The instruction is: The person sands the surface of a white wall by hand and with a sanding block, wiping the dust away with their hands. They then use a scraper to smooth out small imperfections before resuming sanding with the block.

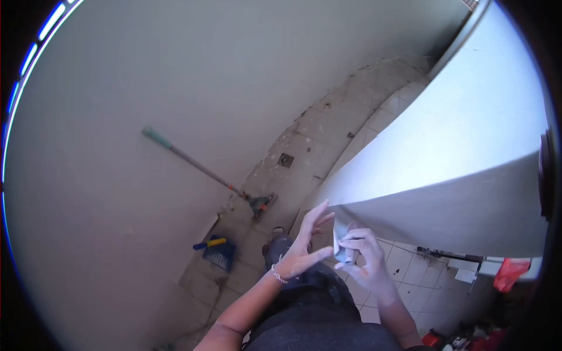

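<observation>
My right hand [367,263] grips a small piece of folded sandpaper [341,238], grey-white and curled, between its thumb and bent fingers. Pale dust covers the hand. My left hand [301,251], with a beaded bracelet at the wrist, is open; its fingers are spread beside the sandpaper and the thumb tip reaches its lower edge. Both hands are in front of my dark, dusty clothes, close to the corner of a white wall [433,152].
A mop-like tool [202,168] with a long handle leans on the grey wall [146,70] at left. Below it lies a blue dustpan [220,257]. A drain [285,160] sits in the stained tile floor. At right are a red bag [511,275] and clutter.
</observation>
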{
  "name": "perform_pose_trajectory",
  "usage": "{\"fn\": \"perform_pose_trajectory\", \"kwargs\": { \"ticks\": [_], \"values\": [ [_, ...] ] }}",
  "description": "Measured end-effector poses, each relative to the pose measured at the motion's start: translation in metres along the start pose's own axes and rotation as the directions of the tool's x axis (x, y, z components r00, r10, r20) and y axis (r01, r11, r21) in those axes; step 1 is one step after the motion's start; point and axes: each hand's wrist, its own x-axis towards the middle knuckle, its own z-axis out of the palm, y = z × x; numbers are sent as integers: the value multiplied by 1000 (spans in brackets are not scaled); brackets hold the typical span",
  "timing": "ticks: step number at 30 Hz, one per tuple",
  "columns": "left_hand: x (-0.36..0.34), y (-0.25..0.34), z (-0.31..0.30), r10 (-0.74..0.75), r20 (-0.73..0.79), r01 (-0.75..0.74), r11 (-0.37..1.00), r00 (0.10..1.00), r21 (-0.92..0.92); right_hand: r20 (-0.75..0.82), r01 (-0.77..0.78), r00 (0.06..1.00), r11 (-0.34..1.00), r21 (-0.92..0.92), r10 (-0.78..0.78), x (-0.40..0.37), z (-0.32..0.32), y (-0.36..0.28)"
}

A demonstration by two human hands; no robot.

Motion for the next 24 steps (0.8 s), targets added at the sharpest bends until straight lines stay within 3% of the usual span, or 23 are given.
{"fn": "perform_pose_trajectory", "kwargs": {
  "ticks": [3, 4, 5, 7, 10, 11, 12, 13, 16, 19, 20, 24],
  "values": [
    [14, 11, -6, 146, 320, -273, 875, 936, 401, 162, -274, 952, 959, 70, 260, -5, -34, 1],
    [23, 13, -5, 104, 412, -238, 928, 905, 288, 105, -289, 955, 951, 108, 278, -4, -36, 0],
    [30, 17, -4, 13, 497, -200, 924, 868, 325, 83, -318, 948, 934, 165, 308, -7, -37, 8],
    [53, 13, -8, -53, 655, -130, 965, 754, 228, 38, -377, 923, 879, 290, 384, -18, -31, 28],
    [68, 7, -24, -129, 658, 66, 991, 742, 120, -38, -404, 884, 801, 441, 466, 4, -7, 15],
    [71, 22, -32, -234, 658, 248, 966, 716, 74, -53, -414, 870, 784, 462, 491, 7, 1, 14],
    [70, 25, -41, -219, 618, 276, 961, 755, 4, -61, -383, 879, 775, 502, 473, 9, 13, 16],
    [68, 27, -51, -203, 568, 293, 953, 798, -71, -115, -379, 889, 854, 357, 443, 15, 26, 17],
    [61, 44, -92, -151, 533, 246, 963, 832, -111, -73, -289, 933, 852, 436, 353, 38, 56, 16],
    [65, 49, -108, 76, 511, -59, 997, 856, -50, 51, -329, 915, 669, 667, 400, 57, 67, -1],
    [65, 50, -116, 24, 532, 45, 992, 846, -117, 27, -295, 921, 653, 698, 388, 64, 69, -10],
    [63, 55, -135, 0, 576, 124, 977, 817, -176, -270, -104, 898, 762, 639, 348, 64, 79, -22]
  ]
}}
